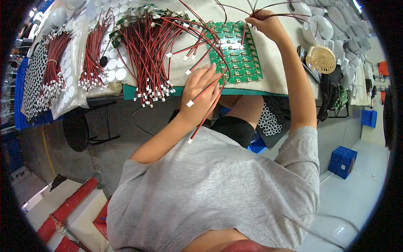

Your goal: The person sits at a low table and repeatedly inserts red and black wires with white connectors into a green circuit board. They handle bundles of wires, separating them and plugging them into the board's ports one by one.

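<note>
My left hand (pixel 200 94) is at the near left edge of a green circuit board panel (pixel 239 52), fingers bent toward it. Red-and-black wires (pixel 208 87) meet at its fingertips, seemingly pinched there; the thumb is hidden. Their white connectors (pixel 190 103) hang over the back of the hand and past the wrist. Beyond the panel's far right corner, my right hand (pixel 268 26) is closed around thin dark cables (pixel 287 15); whether it also grips a tool is not visible. One short red wire (pixel 244 33) stands on the panel.
A thick heap of red-and-black wires (pixel 147 54) with white connectors lies left of the panel, with more bundles (pixel 54 63) farther left. White round discs (pixel 120 74) lie in plastic. A cream round fan (pixel 321 59) and white housings (pixel 319 28) stand at right.
</note>
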`<action>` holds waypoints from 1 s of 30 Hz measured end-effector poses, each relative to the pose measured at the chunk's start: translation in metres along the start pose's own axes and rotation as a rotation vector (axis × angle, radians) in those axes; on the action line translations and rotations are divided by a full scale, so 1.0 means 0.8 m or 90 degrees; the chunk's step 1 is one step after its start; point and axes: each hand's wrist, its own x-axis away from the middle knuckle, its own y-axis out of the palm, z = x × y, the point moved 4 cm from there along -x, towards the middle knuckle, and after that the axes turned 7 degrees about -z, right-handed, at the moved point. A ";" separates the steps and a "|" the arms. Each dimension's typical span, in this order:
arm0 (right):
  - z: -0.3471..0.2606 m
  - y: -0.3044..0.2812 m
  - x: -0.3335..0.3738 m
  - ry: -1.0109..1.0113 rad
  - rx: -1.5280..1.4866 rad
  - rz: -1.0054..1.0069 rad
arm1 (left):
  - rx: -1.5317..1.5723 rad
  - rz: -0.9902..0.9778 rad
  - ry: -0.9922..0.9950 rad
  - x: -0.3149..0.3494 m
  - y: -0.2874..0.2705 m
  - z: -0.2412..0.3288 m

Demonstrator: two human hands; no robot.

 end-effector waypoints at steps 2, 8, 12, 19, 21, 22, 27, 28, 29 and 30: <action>0.007 0.007 -0.004 -0.076 0.040 0.022 | -0.003 -0.002 -0.001 0.000 0.000 0.000; 0.017 0.014 -0.003 -0.107 0.029 0.040 | 0.009 0.002 0.000 -0.001 0.001 -0.001; -0.007 0.013 0.011 -0.115 0.088 0.040 | -0.001 0.018 0.013 0.000 0.001 -0.001; -0.026 0.016 0.014 -0.218 0.298 0.037 | -0.006 0.011 0.017 -0.001 0.001 0.000; -0.025 0.019 0.009 -0.213 0.286 0.016 | -0.005 0.010 0.021 0.000 0.001 0.001; -0.023 0.019 0.008 -0.210 0.279 0.006 | -0.002 0.007 0.020 0.001 0.001 0.000; -0.013 0.009 0.005 -0.074 0.163 -0.025 | -0.002 0.015 0.015 0.000 -0.001 -0.002; -0.004 0.000 0.009 -0.039 0.057 -0.031 | 0.001 0.018 0.009 -0.001 -0.002 -0.001; 0.005 -0.006 0.017 0.003 -0.047 -0.036 | 0.010 0.019 0.003 -0.001 0.001 0.000; -0.008 -0.016 0.028 0.012 -0.095 -0.025 | 0.014 0.026 -0.001 -0.001 0.001 -0.001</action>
